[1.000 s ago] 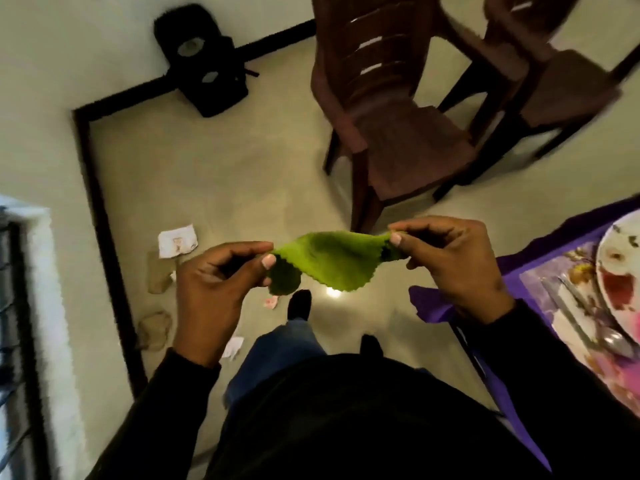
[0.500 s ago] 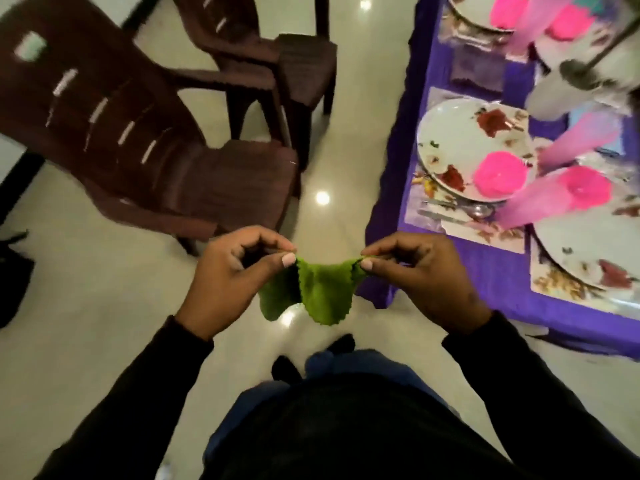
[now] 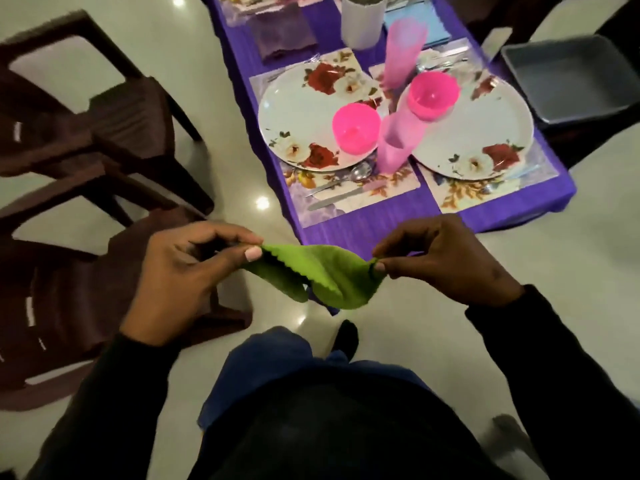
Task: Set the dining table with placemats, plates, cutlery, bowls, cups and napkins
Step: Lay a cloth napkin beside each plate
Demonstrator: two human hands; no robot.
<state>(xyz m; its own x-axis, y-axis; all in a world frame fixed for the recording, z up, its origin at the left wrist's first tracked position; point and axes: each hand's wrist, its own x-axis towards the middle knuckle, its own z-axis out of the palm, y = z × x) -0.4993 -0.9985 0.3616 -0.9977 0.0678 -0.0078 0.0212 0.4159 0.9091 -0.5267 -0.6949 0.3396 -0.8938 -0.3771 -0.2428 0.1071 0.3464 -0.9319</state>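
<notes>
The left hand pinches one corner of a green napkin between thumb and forefinger, the other fingers curled in behind. The right hand pinches the opposite corner the same way, so the cloth hangs slack between them, its scalloped edge folding over and sagging in the middle. The napkin is held in the air above the floor, just near of the purple-covered surface and not touching it. On that surface lie two floral placemats, each with a white flowered plate: the left plate carries a pink bowl, the right plate another pink bowl. A pale pink cup stands between the plates, a second one farther back. Cutlery lies on the placemat near the left plate. Dark brown chairs stand at left, and a grey tray sits at far right.
</notes>
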